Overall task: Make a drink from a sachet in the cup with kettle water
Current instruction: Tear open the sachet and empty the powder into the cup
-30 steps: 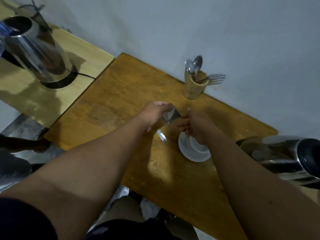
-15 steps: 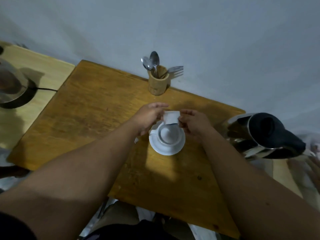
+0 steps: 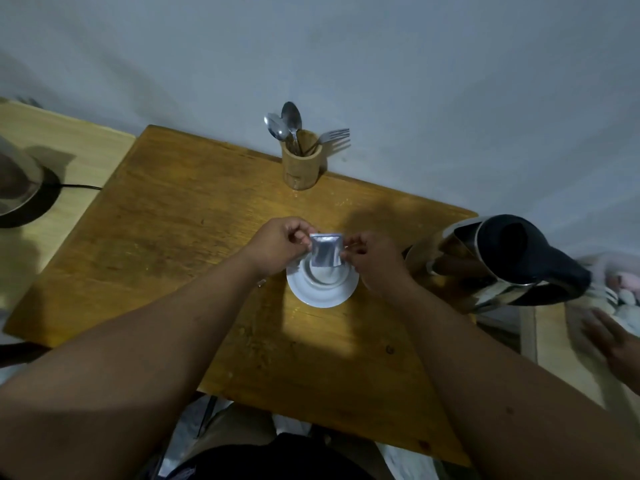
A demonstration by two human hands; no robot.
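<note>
A small silver sachet hangs upright just above a white cup that stands on a white saucer on the wooden table. My left hand pinches the sachet's upper left corner and my right hand pinches its right edge. A steel kettle with a black lid and handle stands at the table's right edge, close to my right wrist. The cup's inside is mostly hidden by the sachet.
A wooden holder with spoons and a fork stands at the table's far edge by the wall. A second steel kettle on a black base sits on a lighter table at left. Another person's hand shows at right.
The view has swung right, so the cup now sits in the centre and the right kettle shows in full. Both hands stay on the sachet, now held upright over the cup.
</note>
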